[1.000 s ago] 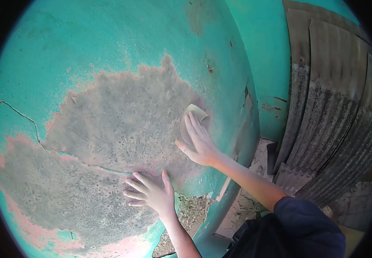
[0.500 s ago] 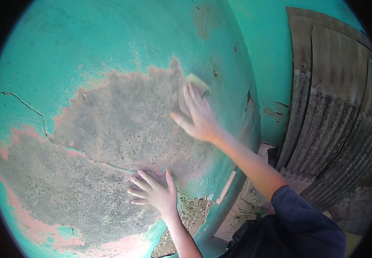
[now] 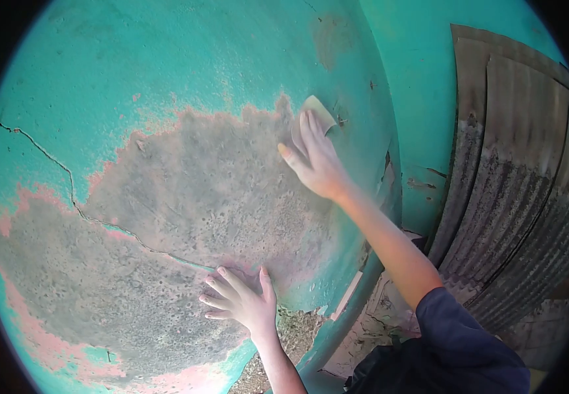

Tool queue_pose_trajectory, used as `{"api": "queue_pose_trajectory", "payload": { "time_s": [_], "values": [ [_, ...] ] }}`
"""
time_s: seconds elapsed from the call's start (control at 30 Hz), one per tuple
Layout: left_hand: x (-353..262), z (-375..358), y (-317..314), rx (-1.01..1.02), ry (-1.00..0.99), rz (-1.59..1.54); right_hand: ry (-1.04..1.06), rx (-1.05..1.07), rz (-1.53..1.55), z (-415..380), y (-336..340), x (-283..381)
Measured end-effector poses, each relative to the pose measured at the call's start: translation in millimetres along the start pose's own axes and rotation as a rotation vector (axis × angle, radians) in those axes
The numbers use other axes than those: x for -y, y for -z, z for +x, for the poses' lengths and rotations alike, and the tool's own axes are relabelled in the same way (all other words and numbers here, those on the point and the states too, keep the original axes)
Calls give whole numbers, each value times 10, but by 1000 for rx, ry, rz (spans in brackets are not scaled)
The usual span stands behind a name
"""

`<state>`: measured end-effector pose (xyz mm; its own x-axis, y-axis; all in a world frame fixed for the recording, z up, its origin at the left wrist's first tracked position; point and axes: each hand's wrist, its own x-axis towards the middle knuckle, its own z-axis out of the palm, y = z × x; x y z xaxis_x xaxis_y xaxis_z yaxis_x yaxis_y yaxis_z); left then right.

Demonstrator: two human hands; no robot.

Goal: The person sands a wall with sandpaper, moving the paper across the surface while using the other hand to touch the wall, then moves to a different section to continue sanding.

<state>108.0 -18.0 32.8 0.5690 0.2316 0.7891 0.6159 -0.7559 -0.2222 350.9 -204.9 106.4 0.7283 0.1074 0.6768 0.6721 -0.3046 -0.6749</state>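
My right hand [image 3: 317, 157] presses a pale sheet [image 3: 319, 113], which looks like sandpaper, flat against the wall. Its fingers lie over the sheet, at the right edge of a large grey bare patch [image 3: 186, 177] in the green paint [image 3: 133, 59]. Lower down, my left hand [image 3: 245, 302] lies on the same wall with its fingers spread and nothing in it. A long crack [image 3: 54, 159] runs from the upper left down to my left fingertips. Pink remains of paint [image 3: 41, 328] border the grey patch. Dust whitens both hands.
Weathered corrugated sheets [image 3: 514, 151] lean at the right against another green wall [image 3: 422, 85]. Below my left hand the wall shows a rough broken area [image 3: 297, 335]. Cracked, chipped surface [image 3: 380, 315] lies beside my dark sleeve at the lower right.
My right hand and the sheet sit slightly higher along the patch's right edge. The whole view has shifted a little; my left hand stays spread at the end of the crack.
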Motion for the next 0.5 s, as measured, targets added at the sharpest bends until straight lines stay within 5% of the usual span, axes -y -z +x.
{"api": "queue_pose_trajectory", "payload": {
  "time_s": [0.23,0.37,0.5],
  "values": [
    [-7,-3,-9,8,4,-3,114,116,-55,-784,-197,188],
    [10,-32,-24,14,17,17,60,89,-143,-398,-122,170],
    [-16,-4,-10,13,13,12,1,-52,90,4,-21,127]
  ]
}}
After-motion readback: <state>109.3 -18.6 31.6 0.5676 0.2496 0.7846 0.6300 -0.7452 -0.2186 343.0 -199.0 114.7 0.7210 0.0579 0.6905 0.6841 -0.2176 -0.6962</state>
